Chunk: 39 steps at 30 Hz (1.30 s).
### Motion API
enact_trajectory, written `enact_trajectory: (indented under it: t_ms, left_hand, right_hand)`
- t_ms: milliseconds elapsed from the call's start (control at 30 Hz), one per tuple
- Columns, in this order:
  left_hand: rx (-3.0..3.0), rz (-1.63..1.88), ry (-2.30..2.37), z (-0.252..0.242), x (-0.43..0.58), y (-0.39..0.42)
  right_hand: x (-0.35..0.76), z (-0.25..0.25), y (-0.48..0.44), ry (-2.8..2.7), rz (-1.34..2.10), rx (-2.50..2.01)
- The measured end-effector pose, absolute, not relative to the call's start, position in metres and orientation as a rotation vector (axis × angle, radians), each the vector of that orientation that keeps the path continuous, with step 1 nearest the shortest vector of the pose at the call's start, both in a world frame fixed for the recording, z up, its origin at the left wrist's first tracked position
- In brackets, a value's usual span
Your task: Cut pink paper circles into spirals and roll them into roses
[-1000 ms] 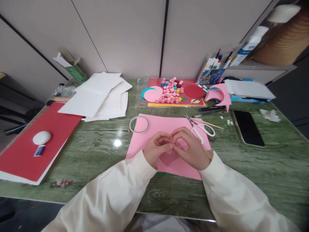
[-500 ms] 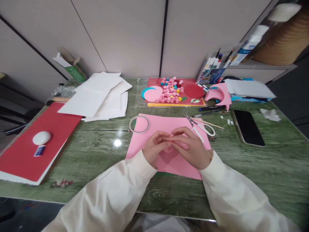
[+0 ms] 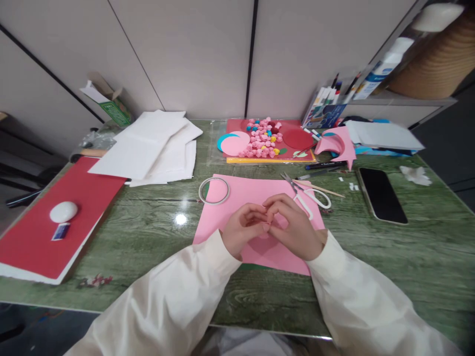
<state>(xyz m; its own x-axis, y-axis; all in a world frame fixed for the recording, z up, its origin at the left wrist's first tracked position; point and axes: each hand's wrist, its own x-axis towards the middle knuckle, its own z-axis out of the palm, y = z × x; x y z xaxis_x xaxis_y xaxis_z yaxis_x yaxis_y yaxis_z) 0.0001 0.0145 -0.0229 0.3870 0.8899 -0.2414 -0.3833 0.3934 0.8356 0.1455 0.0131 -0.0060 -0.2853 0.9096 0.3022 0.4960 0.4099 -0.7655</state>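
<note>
1. Small pink piece (image 3: 266,227), seemingly of paper: it sits between my fingertips, mostly hidden, above the sheet.
2. My left hand (image 3: 243,230) is half curled, thumb and fingers drawn in to pinch the piece.
3. My right hand (image 3: 297,230) meets it, fingers arched, the tips closed on the same piece.
4. Beneath my hands lies a flat rectangular pink paper sheet (image 3: 252,190); metal scissors with white handles (image 3: 303,205) rest across its far right edge, and a thin grey ring (image 3: 214,203) overlaps its far left corner.
5. Farther out, many little crumpled pink balls (image 3: 256,147), a few blue and yellow among them, are heaped on a red panel; I judge those done.
6. The piece I hold looks unfinished; how many remain, I cannot tell.
</note>
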Motion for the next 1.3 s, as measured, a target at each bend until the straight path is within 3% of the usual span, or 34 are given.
enact_trajectory:
  t_ms: [400,1300]
  left_hand:
    - [0.677,0.943,0.825,-0.0251,-0.0029,0.0179]
    - [0.757,0.938,0.797,-0.0243,0.0003,0.0150]
  right_hand:
    - [0.1484,-0.0028,0.0155,-2.019,0.530,-1.140]
    - [0.1465,-0.0065,0.0144,-1.948,0.650,-1.192]
